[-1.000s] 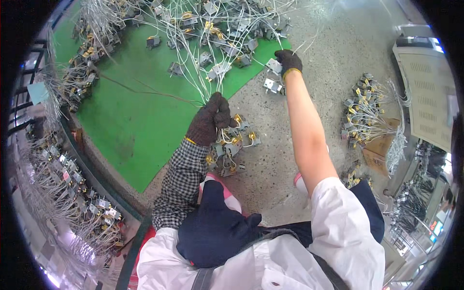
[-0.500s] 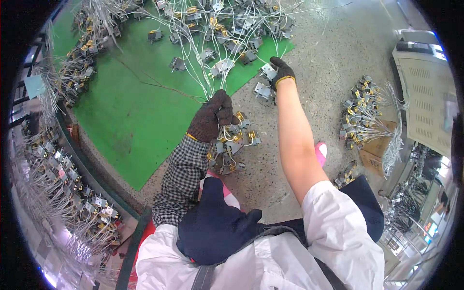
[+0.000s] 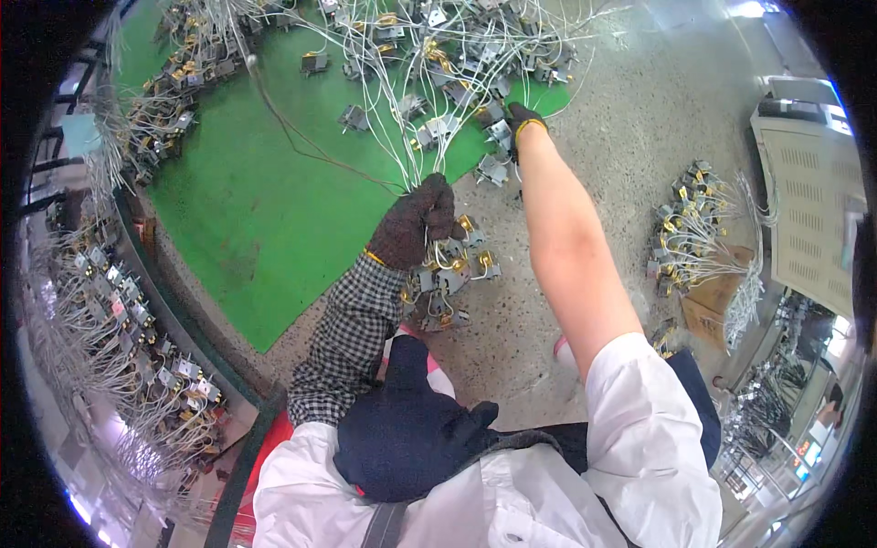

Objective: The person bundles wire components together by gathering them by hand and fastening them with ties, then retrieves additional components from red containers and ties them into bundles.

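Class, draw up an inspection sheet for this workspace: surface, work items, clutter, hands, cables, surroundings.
Surface: green mat on a speckled grey floor.
Work items: wired metal parts below the left hand; two grey blocks by the right hand.
Clutter: tangled heap of similar parts at the mat's far end.
Hands: both dark-gloved; left closed around white wires; right partly hidden, grip unclear.
Cables: white wires fan out above the left hand; thin brown wire crosses the mat.
Surroundings: beige vented cabinet and brown cardboard at right.
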Demonstrator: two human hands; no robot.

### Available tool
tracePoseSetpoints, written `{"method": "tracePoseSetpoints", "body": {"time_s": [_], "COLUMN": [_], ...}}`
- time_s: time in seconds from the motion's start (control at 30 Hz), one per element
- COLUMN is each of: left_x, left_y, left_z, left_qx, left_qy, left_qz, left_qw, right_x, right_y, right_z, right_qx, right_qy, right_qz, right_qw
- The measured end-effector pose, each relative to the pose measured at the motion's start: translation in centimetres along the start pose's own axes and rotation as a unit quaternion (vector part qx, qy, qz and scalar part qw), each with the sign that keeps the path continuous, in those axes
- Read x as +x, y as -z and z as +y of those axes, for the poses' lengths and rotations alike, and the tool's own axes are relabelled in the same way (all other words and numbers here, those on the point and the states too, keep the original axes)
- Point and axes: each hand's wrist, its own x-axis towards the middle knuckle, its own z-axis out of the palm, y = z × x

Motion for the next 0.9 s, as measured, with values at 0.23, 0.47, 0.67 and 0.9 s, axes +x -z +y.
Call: {"method": "tracePoseSetpoints", "body": {"time_s": [0.23,0.47,0.67,0.9], "left_x": [-4.2,-2.6,-1.1,-1.6], "left_y": [4.1,3.5,3.5,4.1], "left_z": [0.9,0.5,-0.2,-0.1], "left_qx": [0.048,0.035,-0.023,0.003], "left_qy": [0.003,-0.009,0.038,0.012], "left_qz": [0.102,0.064,0.025,0.065], "left_qw": [0.994,0.997,0.999,0.998], "right_x": [-13.1,-19.9,-18.5,-23.1], "right_y": [0.8,11.8,8.9,7.0], "right_z": [-8.1,-2.4,-3.0,-7.4], "right_qx": [-0.240,0.165,-0.037,-0.073], "right_qy": [0.068,0.217,0.135,0.235], "right_qz": [0.082,0.164,-0.179,-0.208], "right_qw": [0.965,0.948,0.974,0.947]}}
